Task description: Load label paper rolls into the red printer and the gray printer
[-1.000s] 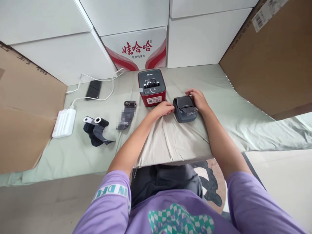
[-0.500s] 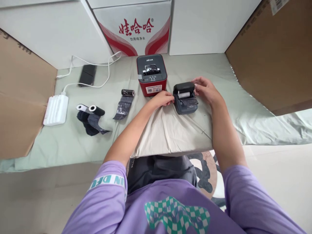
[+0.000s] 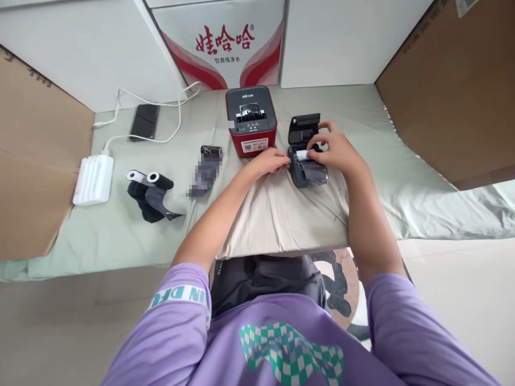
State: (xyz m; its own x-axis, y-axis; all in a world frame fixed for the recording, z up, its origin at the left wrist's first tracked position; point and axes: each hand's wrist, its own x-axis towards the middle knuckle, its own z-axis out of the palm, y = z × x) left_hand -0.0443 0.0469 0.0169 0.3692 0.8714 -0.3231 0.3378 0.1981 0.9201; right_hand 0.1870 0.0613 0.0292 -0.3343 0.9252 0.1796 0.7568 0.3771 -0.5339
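A pale green cloth-covered table (image 3: 382,177) held a red, dark-topped, cube-like printer (image 3: 251,124) at 10 o'clock from a small dark-grey plastic printer (image 3: 296,172), lid up at 2 o'clock from the view's centre. At its 3 o'clock the right hand (image 3: 338,148) curved inward, and at 9 o'clock the left hand (image 3: 269,161) bunched against its edge. The right thumb met a white cylindrical paper roll (image 3: 301,155) inside; neither hand's pinch could be confirmed.

Wrinkled, pale-green cloth-covered desk (image 3: 382,182) under fingers (image 3: 322,139); white boxes (image 3: 330,45) & red-printed box (image 3: 225,40) beyond them. Brown cardboard box (image 3: 36,161) well L of fingers, 2nd carton (image 3: 454,118) to R. Pale floor (image 3: 450,284), patterned rug (image 3: 341,279) lower, nearer side. Light bright.
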